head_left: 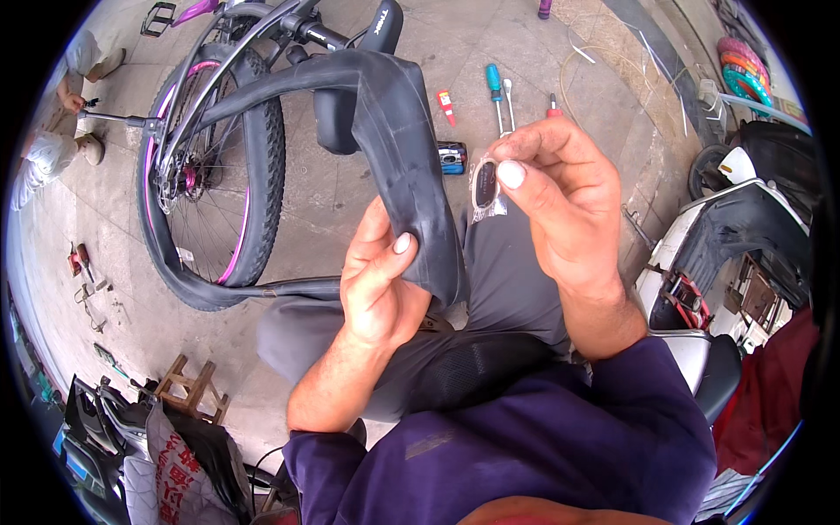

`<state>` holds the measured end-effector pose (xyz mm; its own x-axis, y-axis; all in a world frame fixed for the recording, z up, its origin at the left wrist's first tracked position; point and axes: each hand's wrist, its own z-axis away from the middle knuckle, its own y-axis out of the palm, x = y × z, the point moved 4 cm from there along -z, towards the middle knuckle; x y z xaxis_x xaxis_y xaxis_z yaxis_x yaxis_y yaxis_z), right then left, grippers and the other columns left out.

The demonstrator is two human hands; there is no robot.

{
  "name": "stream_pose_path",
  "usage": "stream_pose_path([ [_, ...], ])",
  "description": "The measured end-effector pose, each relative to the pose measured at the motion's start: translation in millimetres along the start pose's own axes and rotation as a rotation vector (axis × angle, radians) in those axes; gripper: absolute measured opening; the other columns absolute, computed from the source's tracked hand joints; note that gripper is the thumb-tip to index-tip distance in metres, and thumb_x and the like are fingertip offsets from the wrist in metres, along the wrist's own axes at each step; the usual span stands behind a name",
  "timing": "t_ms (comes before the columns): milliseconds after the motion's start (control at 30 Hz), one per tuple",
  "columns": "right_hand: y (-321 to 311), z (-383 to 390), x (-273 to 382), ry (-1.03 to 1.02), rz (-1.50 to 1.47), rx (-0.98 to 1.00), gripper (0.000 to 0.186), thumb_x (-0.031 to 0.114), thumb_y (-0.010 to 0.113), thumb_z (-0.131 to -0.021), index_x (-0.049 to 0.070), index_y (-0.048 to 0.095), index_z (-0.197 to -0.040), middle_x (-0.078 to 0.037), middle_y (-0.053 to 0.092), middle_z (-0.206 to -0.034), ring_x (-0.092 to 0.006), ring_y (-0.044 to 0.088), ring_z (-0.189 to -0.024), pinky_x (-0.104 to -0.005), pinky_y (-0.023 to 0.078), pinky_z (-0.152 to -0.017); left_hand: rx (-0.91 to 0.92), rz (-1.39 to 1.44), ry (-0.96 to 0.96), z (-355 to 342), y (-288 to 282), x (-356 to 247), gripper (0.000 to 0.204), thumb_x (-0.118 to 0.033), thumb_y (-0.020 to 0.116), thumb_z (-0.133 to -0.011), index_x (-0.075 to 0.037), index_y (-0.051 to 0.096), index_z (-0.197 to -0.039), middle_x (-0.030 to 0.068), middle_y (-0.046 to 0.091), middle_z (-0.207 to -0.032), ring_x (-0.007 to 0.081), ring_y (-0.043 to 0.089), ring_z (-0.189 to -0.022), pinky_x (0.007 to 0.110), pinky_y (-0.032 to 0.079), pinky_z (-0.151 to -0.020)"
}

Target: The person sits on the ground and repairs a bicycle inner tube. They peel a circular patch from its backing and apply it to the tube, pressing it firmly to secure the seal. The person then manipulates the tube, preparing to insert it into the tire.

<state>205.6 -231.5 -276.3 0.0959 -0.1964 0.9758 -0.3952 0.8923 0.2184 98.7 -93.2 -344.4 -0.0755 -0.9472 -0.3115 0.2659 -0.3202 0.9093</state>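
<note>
Left grip (376, 302) clamped on tube (407, 157), right grip (569, 201) pinching patch (484, 185) just right of tube, tire (269, 171) left of tube, box (452, 158) and screwdriver (493, 80) on floor right of tube

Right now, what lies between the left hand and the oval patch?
The head view shows the black inner tube gripped by the left hand, then a narrow gap before the oval patch in the right hand.
</note>
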Motion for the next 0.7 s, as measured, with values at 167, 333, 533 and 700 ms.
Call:
stream_pose_path([
  [167,5.7,3.4,-9.5,-0.035,-0.107,-0.022,0.015,-0.005,0.064,-0.094,-0.004,0.061,-0.109,-0.011,0.068,-0.105,-0.0144,0.065,-0.098,-0.0283,0.053,-0.086,-0.022,-0.08,0.043,2.9,-1.2,-2.5,0.054,-0.011,0.061,-0.094,-0.004,0.045,-0.145,0.0137,0.059,-0.137,0.0252,0.06,-0.123,0.041,0.049,-0.105],
  [333,16.9,4.9,-8.2,-0.117,-0.027,0.019,0.013,-0.005,0.059,-0.093,-0.003,0.06,-0.107,-0.016,0.068,-0.103,-0.0225,0.067,-0.098,-0.0358,0.053,-0.09,-0.037,-0.145,0.097,8.5,1.1,-3.9,0.056,-0.013,0.065,-0.093,-0.002,0.045,-0.144,0.015,0.058,-0.139,0.0261,0.057,-0.127,0.042,0.046,-0.109],
  [533,17.9,7.9,-13.3,-0.102,0.044,0.025,0.014,-0.004,0.058,-0.094,-0.004,0.06,-0.108,-0.017,0.068,-0.102,-0.0246,0.068,-0.097,-0.038,0.054,-0.093,-0.058,-0.153,0.125,11.0,4.6,-5.0,0.056,-0.013,0.066,-0.093,-0.002,0.045,-0.143,0.0147,0.058,-0.138,0.0256,0.057,-0.127,0.042,0.045,-0.11],
  [700,10.2,2.2,-7.4,-0.135,0.058,0.003,0.015,-0.004,0.059,-0.093,-0.005,0.06,-0.108,-0.017,0.069,-0.102,-0.0246,0.07,-0.099,-0.0359,0.055,-0.09,-0.058,-0.142,0.127,13.4,0.5,-4.2,0.057,-0.013,0.065,-0.093,-0.003,0.042,-0.144,0.015,0.059,-0.135,0.0251,0.06,-0.123,0.041,0.05,-0.104],
])
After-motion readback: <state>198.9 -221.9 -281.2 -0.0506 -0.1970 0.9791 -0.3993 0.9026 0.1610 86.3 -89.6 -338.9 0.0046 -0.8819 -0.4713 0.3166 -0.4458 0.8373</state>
